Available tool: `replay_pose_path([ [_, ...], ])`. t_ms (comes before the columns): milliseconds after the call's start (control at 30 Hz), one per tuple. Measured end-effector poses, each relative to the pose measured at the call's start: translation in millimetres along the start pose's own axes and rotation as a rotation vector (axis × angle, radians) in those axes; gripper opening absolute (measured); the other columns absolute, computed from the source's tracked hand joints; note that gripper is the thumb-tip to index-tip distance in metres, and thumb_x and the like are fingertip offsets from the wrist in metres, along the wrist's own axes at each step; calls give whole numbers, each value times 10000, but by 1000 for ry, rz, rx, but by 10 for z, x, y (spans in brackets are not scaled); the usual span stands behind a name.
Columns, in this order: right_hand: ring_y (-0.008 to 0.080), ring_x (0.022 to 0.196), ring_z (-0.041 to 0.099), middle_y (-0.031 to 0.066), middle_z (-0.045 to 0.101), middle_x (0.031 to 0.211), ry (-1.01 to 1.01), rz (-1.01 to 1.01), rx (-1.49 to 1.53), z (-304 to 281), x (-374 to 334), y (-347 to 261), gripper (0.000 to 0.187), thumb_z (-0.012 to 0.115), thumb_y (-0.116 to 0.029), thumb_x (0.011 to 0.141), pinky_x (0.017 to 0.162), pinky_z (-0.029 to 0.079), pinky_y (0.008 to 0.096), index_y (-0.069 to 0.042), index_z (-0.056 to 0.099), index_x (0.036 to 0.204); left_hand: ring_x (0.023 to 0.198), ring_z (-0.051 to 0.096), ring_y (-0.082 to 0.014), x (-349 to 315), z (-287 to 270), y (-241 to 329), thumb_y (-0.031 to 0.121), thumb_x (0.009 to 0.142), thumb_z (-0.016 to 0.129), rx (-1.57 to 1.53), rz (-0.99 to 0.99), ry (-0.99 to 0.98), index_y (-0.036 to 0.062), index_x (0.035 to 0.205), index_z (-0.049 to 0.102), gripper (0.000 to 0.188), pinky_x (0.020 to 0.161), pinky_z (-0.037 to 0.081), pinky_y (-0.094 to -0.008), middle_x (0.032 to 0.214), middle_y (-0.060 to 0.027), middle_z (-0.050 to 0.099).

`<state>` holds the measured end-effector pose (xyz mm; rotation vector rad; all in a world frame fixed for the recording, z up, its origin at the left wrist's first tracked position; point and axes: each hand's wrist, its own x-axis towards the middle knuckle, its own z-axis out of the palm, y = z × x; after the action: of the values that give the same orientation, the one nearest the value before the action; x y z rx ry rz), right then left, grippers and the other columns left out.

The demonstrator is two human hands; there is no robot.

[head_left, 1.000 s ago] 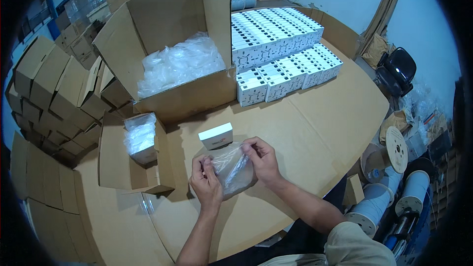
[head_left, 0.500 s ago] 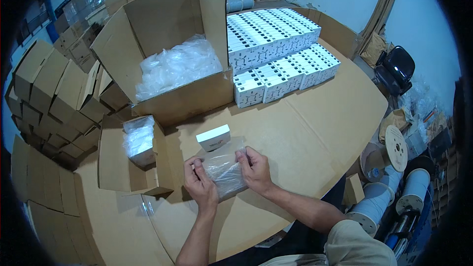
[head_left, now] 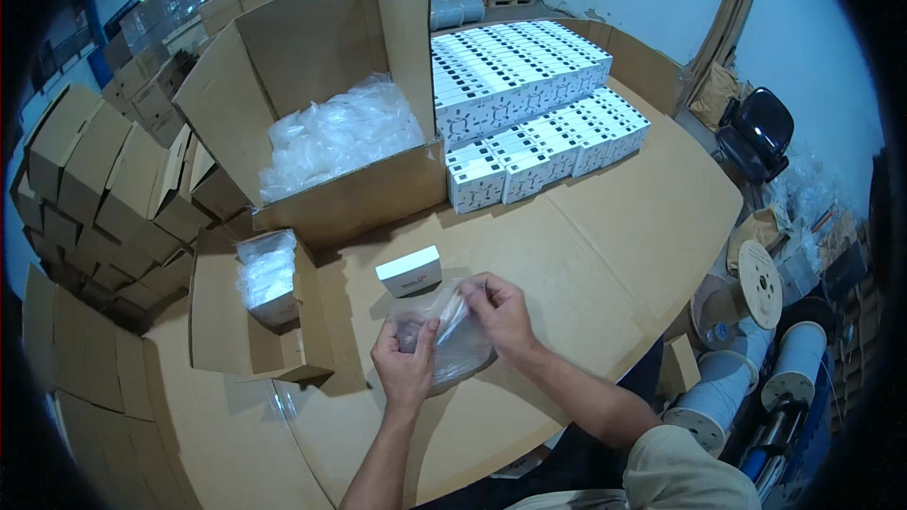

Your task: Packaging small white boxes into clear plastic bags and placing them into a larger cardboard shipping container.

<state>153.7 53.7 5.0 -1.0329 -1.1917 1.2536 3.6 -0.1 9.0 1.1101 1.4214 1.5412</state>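
A clear plastic bag (head_left: 460, 356) is stretched between my two hands above the cardboard-covered table. My left hand (head_left: 404, 359) pinches its left side between thumb and fingers. At its upper right edge my right hand (head_left: 503, 314) grips the film, and the mouth there looks partly spread. Just beyond the bag, a small white box (head_left: 410, 271) stands on its edge. To the left is an open cardboard carton (head_left: 315, 307) with several plastic-wrapped items (head_left: 268, 269) inside. Farther back, a large carton (head_left: 354, 191) holds a heap of clear plastic bags (head_left: 340, 137).
Rows of white printed boxes (head_left: 524, 85) are stacked at the back of the table (head_left: 605, 227). Folded brown cartons (head_left: 104, 189) pile up on the left. A black chair (head_left: 758, 132) and large cable spools (head_left: 713, 392) stand beyond the right edge.
My right hand has moved slightly right and pulled at the bag's upper edge. My left hand has shifted a little right. The bag looks more opened out than before.
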Motion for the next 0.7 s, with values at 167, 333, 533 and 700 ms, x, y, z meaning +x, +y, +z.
replay_pose_path([
  [167,88,763,597,15,693,878,153,-146,73,-297,182,-131,135,670,-143,986,705,489,251,-20,704,1030,849,642,-112,-13,-7,74,85,884,804,40,-14,-85,3,1030,656,224,762,526,-274,944,-50,699],
  [333,247,1064,589,78,679,1122,-67,-733,-709,-275,139,-625,229,795,-95,807,933,486,377,-65,715,1020,724,640,-104,4,20,76,167,828,863,94,87,-26,-13,956,657,302,656,530,-277,819,-66,710],
  [533,274,1091,574,69,658,1184,-130,-788,-792,-179,131,-547,256,829,-61,756,930,485,406,-109,730,988,724,667,-125,18,13,54,156,814,872,122,157,-19,-17,952,653,311,648,544,-295,826,-89,724],
  [700,272,1085,576,69,650,1188,-132,-767,-755,-185,133,-491,244,830,-33,742,895,493,401,-108,714,944,752,688,-137,29,-3,45,148,810,875,166,141,-25,-17,944,653,307,659,553,-301,847,-101,732],
])
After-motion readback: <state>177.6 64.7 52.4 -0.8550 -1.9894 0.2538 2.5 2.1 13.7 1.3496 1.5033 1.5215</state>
